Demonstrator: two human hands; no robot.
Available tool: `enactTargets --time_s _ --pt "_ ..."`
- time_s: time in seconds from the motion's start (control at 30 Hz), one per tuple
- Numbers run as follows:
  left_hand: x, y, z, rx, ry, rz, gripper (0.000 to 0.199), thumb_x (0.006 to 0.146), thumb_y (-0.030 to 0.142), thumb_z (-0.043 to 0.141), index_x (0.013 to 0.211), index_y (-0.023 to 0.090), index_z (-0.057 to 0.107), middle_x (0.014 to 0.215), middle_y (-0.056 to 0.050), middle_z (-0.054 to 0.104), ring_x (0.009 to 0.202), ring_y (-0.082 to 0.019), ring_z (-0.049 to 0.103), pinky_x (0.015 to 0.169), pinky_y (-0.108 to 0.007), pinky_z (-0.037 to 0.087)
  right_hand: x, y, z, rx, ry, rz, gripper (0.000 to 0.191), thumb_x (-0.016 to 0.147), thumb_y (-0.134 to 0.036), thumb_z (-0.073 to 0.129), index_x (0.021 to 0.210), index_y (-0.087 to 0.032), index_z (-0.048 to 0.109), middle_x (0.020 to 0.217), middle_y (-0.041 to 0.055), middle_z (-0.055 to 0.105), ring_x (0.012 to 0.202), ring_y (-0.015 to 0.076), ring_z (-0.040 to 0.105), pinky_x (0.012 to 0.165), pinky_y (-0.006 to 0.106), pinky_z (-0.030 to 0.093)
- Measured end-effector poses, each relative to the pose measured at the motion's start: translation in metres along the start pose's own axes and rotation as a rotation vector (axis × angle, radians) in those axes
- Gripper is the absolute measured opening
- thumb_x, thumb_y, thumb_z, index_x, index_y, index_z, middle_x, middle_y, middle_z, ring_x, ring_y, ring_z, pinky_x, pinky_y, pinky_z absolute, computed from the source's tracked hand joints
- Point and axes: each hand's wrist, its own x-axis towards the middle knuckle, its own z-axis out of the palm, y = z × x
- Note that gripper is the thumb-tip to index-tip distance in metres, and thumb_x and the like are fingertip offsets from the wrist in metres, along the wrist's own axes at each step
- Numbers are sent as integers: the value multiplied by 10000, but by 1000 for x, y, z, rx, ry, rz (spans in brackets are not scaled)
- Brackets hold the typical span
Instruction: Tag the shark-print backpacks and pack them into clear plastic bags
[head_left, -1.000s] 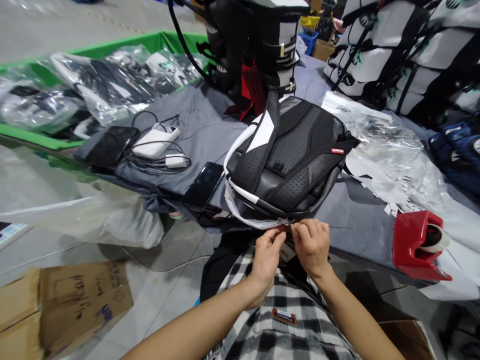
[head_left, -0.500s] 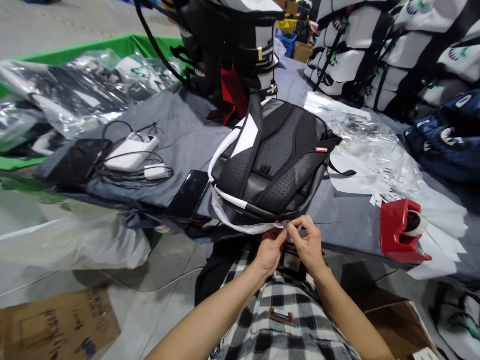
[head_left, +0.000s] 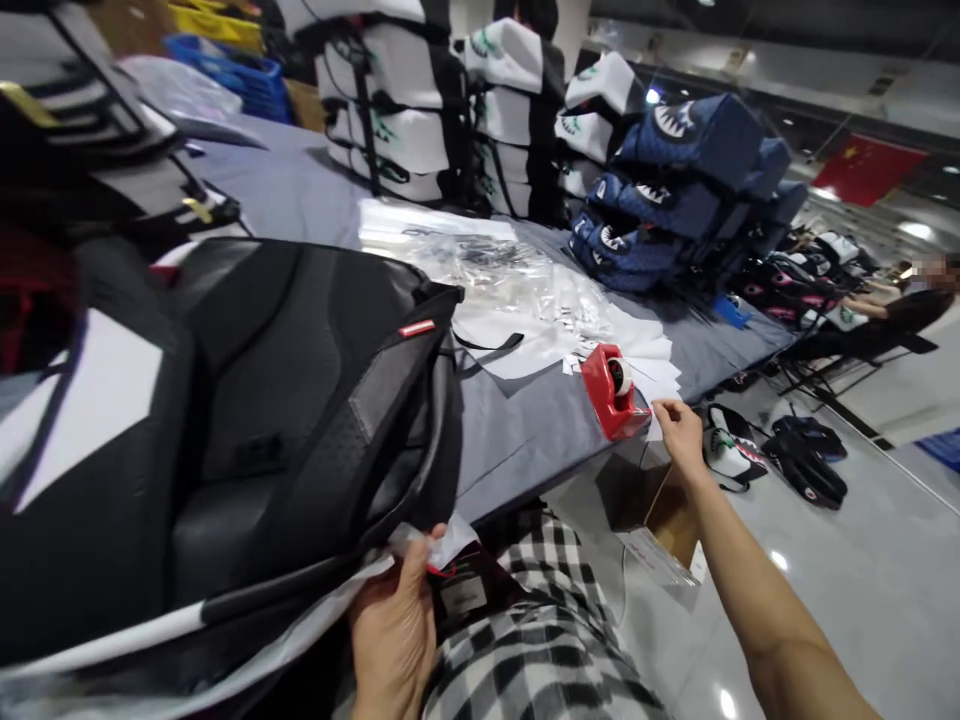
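Red tape dispenser (head_left: 606, 398) stands on the tabletop (head_left: 517, 445), just left of the right hand (head_left: 677, 432), the nearer one; its long axis slants toward the wearer. Right grip: fingertips together, any tape between unconfirmed. Left hand (head_left: 397, 625): clamped on plastic wrap (head_left: 334, 615), backpack (head_left: 247, 400) leftward and beyond.

blue shark-mouth bags (head_left: 679, 193) stand stacked beside piled white-and-black bags (head_left: 510, 115), a red flag (head_left: 866, 170) hanging beyond.

Ceiling lamps (head_left: 916, 231) bright; floor (head_left: 885, 600) glare; left edge blurred.
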Motion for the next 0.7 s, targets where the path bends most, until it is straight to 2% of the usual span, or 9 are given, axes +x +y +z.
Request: enactTargets --time_s 0.07,0.2,0.3,0.37,0.47,0.57,0.63,0.7 --pt "-1 1 0 30 -8 5 643 462 446 972 968 188 672 885 34 751 787 -136 730 874 -257 596 13 10 -2 4 -49 42 626 623 -775 605 716 -162 691 747 78 702 697 200 576 698 329 454" --pt "-3 1 1 65 -5 30 640 478 478 960 967 185 668 877 32 747 804 -133 723 924 -265 584 23 13 16 18 -147 85 654 583 -806 618 621 -156 684 588 46 643 608 186 556 605 302 419" --pt "-2 0 0 71 6 25 667 447 478 967 959 182 658 881 28 739 807 -130 716 915 -252 583 25 7 25 23 -154 87 635 567 -801 624 590 -166 644 573 52 632 595 188 550 587 303 402" --pt "-1 -1 -1 81 4 35 646 472 466 962 960 184 646 887 29 733 816 -134 713 933 -271 581 22 1 22 20 -132 68 577 607 -758 624 602 -181 618 616 63 648 634 198 560 614 311 408" --pt "-2 -1 -2 100 1 45 594 526 448 944 958 184 632 890 25 727 828 -146 716 950 -307 579 5 -2 9 15 -70 25 455 699 -656 627 682 -203 599 707 55 663 719 198 570 676 310 415" --pt "-2 -1 -2 108 19 37 620 509 462 947 972 188 639 894 19 732 814 -155 721 908 -308 594 -22 3 1 248 -12 141 398 707 -583 703 704 -218 544 634 -6 584 624 143 499 596 260 377" --pt "-1 -2 -2 110 17 38 613 517 467 943 971 184 643 879 15 736 815 -155 719 910 -310 592 -41 5 11 448 -10 271 465 693 -610 725 677 -231 457 562 -56 476 517 102 391 495 224 306" --pt "0 -3 -1 103 11 47 592 524 468 940 944 170 648 855 6 739 811 -154 717 920 -317 585 -62 0 33 556 -66 351 541 711 -674 687 669 -247 359 539 -93 370 463 79 296 436 202 240"
